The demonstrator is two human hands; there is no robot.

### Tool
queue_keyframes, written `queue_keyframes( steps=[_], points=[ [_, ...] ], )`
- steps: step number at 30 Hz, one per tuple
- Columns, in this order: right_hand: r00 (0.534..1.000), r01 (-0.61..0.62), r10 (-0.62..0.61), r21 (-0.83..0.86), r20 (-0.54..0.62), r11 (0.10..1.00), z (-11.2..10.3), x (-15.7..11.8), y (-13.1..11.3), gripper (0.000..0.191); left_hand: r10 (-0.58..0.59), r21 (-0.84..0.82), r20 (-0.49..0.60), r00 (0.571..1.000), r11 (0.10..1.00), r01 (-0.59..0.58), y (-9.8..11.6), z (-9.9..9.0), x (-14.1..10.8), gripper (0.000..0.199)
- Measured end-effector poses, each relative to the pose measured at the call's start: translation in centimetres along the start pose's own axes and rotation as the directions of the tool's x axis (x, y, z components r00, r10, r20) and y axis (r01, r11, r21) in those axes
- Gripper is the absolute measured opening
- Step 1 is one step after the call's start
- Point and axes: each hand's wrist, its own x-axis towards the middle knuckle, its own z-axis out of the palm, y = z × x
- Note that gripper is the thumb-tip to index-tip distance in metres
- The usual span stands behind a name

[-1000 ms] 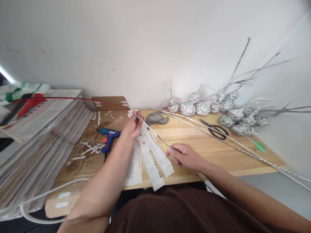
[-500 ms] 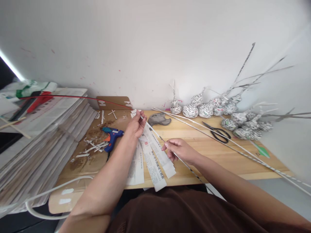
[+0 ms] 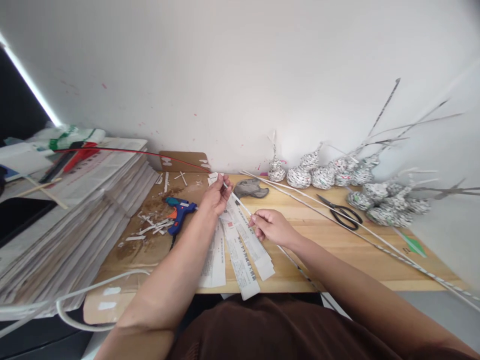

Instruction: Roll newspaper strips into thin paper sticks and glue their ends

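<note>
A thin rolled newspaper stick runs slantwise between my two hands and on past the table's front edge. My left hand is closed on its upper end. Lower down, my right hand pinches the same stick between thumb and fingers. Flat newspaper strips lie fanned out on the table below the hands. Just beyond them rests a crumpled grey cloth-like lump. Left of my left forearm lies a blue glue gun.
Scissors and long paper sticks lie on the right. Woven paper gourds stand along the wall, several with sticks poking up. A tall newspaper stack fills the left, near paper scraps and a white cable.
The whole view has shifted slightly, with things appearing further right and lower. My right hand has moved a little along the stick towards my left hand; both still hold it.
</note>
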Motion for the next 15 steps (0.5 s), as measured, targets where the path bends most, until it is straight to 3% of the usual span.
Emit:
queue_keyframes(
  steps=[5, 7, 10, 12, 13, 15],
  points=[
    [0.968, 0.152, -0.210, -0.344, -0.137, 0.927, -0.2, -1.2, 0.1, 0.025, 0.013, 0.000, 0.016, 1.000, 1.000, -0.013, -0.1, -0.2, 0.3, 0.018],
    [0.962, 0.157, -0.229, -0.379, -0.151, 0.912, -0.4, -1.7, 0.2, 0.026, 0.013, -0.002, 0.028, 1.000, 1.000, -0.013, -0.2, -0.3, 0.4, 0.019],
    [1.000, -0.011, 0.011, -0.010, -0.019, 1.000, -0.6, -2.0, 0.2, 0.034, 0.011, -0.003, 0.058, 0.998, 1.000, -0.011, -0.2, -0.4, 0.4, 0.019],
    [0.983, -0.157, 0.128, 0.251, 0.128, 0.955, -0.7, -2.0, 0.2, 0.037, 0.011, -0.004, 0.083, 0.996, 1.000, -0.011, -0.3, -0.3, 0.3, 0.018],
    [0.977, -0.182, 0.137, 0.305, 0.161, 0.935, -0.6, -1.9, 0.2, 0.038, 0.011, -0.004, 0.097, 0.995, 1.000, -0.010, -0.3, -0.2, 0.2, 0.018],
    [0.992, -0.105, 0.081, 0.258, 0.101, 0.961, -0.6, -2.0, 0.1, 0.037, 0.004, 0.002, 0.122, 0.992, 1.000, -0.004, -0.5, 0.0, -0.1, 0.016]
  ],
)
